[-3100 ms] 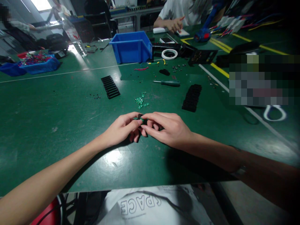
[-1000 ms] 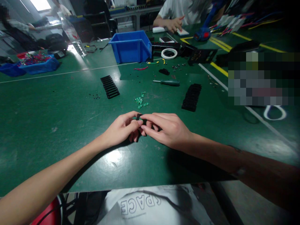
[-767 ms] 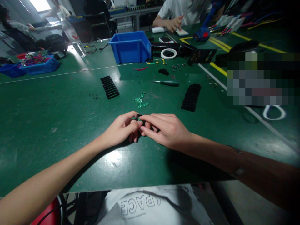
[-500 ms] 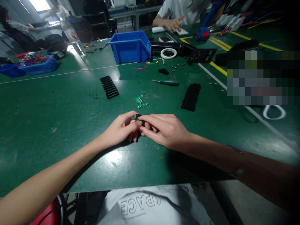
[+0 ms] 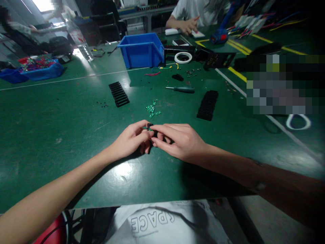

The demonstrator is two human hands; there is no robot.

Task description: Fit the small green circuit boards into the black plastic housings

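My left hand (image 5: 134, 138) is closed on a small black part (image 5: 149, 126), pinched between thumb and fingers above the green table (image 5: 76, 135). My right hand (image 5: 180, 140) meets it from the right, its fingertips pressed on the same part, where a bit of green shows. The fingers hide most of the part. Just beyond the hands lie several small green boards (image 5: 150, 109). A row of black slotted pieces (image 5: 118, 94) lies to the left, and a stack of black pieces (image 5: 207, 105) to the right.
A green-handled screwdriver (image 5: 184, 89) lies beyond the boards. Farther back are a blue bin (image 5: 142, 52), a white tape ring (image 5: 183, 57), a plastic bottle (image 5: 82, 44) and a blue tray of wires (image 5: 42, 69). A person's hand (image 5: 190, 26) is across the table.
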